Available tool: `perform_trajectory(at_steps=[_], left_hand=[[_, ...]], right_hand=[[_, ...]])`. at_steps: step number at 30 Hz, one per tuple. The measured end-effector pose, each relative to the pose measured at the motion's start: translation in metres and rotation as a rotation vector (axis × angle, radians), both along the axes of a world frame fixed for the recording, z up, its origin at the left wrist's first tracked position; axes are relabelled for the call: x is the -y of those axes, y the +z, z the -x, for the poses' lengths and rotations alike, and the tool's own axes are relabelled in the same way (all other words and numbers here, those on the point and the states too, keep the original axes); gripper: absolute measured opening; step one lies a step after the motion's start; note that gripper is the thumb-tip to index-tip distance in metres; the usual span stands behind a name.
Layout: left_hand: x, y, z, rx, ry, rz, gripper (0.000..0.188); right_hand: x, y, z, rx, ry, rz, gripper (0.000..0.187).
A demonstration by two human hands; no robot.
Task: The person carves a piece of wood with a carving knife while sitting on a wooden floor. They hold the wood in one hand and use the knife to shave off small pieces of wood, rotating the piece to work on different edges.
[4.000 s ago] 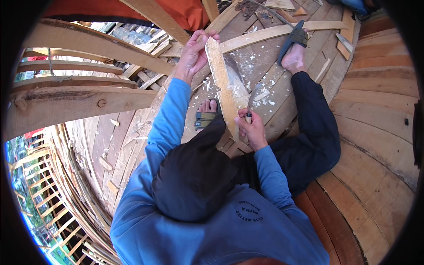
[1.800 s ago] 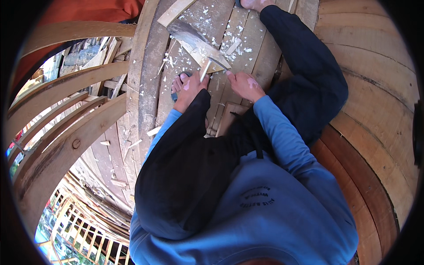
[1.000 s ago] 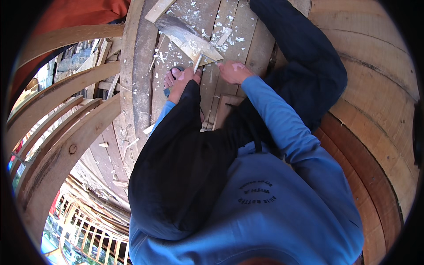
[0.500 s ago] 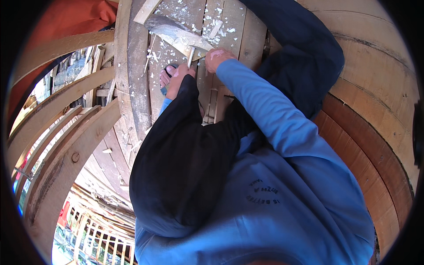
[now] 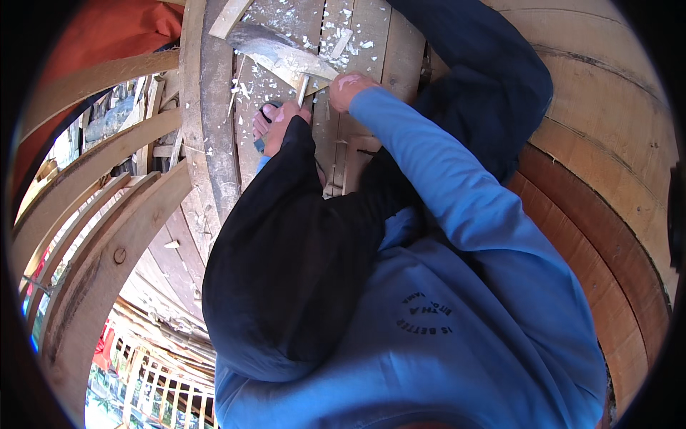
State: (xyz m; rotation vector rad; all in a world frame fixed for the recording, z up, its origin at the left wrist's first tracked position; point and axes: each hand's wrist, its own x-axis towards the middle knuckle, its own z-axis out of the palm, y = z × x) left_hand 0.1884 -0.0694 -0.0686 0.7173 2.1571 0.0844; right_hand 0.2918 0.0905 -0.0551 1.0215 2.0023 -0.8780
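My left hand [image 5: 283, 123] is closed around a thin, pale wooden stick [image 5: 303, 89], whose upper end points away from me. Just to its right, my right hand [image 5: 350, 91] makes a fist at the narrow end of a broad, greyish blade, apparently a large knife [image 5: 268, 48]; its handle is hidden in the fist. The blade reaches away to the upper left, and the stick's tip meets its lower edge. Under that edge shows a pale, angular piece of wood [image 5: 287, 74]. Beside my left hand is a foot in a sandal [image 5: 264, 118].
Pale wood shavings [image 5: 282, 20] litter the plank floor [image 5: 371, 43]. A short wooden strip [image 5: 230, 18] lies beyond the blade. My bent knees, in dark trousers [image 5: 286, 272], flank the work. Slatted wooden railing [image 5: 107, 136] stands left, and a plank wall [image 5: 600, 107] rises right.
The whole view has shifted slightly. Both hands keep their grips, and the right hand sits a touch farther right relative to the floor. Stick and blade stay nearly in place.
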Motion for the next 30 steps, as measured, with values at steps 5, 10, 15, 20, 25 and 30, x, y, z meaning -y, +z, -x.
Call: perform_trajectory(at_steps=[5, 10, 15, 20, 25, 30], left_hand=[[-0.005, 0.003, -0.001, 0.012, -0.012, -0.001, 0.051], [-0.002, 0.004, 0.000, 0.013, -0.002, -0.003, 0.052], [0.000, 0.006, 0.002, 0.017, 0.010, -0.008, 0.053], [-0.002, 0.008, 0.001, 0.017, 0.001, -0.008, 0.054], [0.005, 0.013, -0.004, 0.031, -0.005, 0.011, 0.055], [0.003, 0.015, -0.004, 0.034, -0.015, 0.008, 0.056]], right_hand=[[-0.011, -0.030, -0.002, 0.000, 0.201, 0.007, 0.041], [-0.004, -0.007, -0.006, 0.002, 0.158, 0.020, 0.041], [0.002, 0.009, -0.003, -0.046, 0.058, -0.027, 0.043], [-0.002, 0.017, 0.011, 0.034, 0.141, -0.048, 0.041], [-0.006, -0.011, 0.013, -0.016, 0.079, -0.050, 0.035], [-0.003, -0.007, 0.002, -0.027, 0.350, 0.002, 0.032]])
